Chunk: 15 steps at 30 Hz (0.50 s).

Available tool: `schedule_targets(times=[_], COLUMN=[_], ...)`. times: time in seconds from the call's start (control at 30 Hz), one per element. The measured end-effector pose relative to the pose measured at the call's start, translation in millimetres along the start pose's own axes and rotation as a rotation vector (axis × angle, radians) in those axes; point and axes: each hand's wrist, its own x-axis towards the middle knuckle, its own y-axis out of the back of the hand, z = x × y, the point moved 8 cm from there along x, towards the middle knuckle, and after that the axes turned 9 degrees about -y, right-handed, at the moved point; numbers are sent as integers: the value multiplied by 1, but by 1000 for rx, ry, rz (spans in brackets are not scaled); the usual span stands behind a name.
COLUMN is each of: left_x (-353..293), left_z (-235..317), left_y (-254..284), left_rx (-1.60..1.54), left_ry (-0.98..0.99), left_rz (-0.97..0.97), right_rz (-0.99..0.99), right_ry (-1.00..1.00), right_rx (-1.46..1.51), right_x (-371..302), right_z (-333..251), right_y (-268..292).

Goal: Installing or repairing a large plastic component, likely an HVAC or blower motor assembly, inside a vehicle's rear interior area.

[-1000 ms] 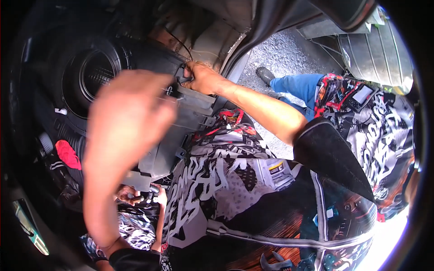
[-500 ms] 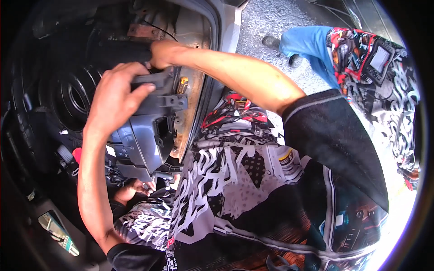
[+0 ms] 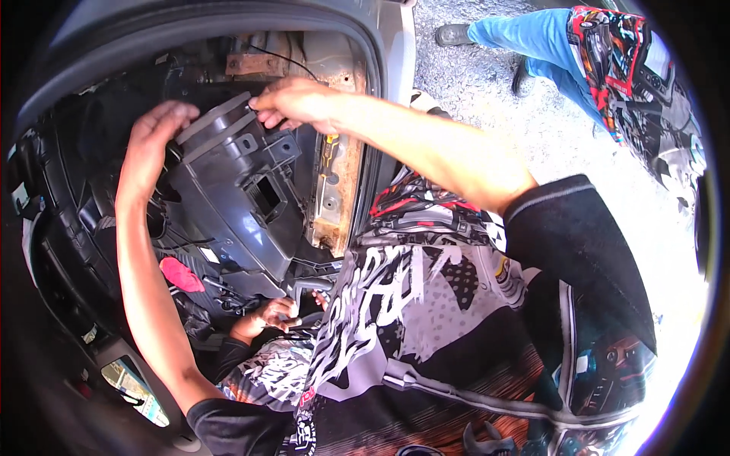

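A large grey plastic housing sits tilted inside the car's opened dashboard cavity. My left hand grips its upper left edge, with the fingers curled over the rim. At the housing's top right corner, my right hand pinches the edge, its arm stretched in from the right. Dark ducts and wires lie behind the housing. Whether anything small sits between my right fingers is hidden.
Right of the housing runs a rusty metal door pillar. Another person's hand in a patterned sleeve reaches in below, near a red rag. A person in blue trousers stands on the gravel outside.
My left hand has dropped from in front of the camera onto the housing's left edge. My right hand has stayed at its top edge. The housing now shows more fully, tilted outward.
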Motion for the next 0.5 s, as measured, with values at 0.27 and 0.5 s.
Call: schedule_targets(times=[0.27, 0.5], left_x=[84, 95], left_z=[-65, -59], left_y=[-59, -94], left_rx=[70, 366], left_ry=[132, 52], left_rz=[-495, -664], right_rz=[197, 279], right_ry=[54, -64], right_rx=[229, 203], right_x=[-4, 0], right_z=[19, 19], right_y=[-6, -7])
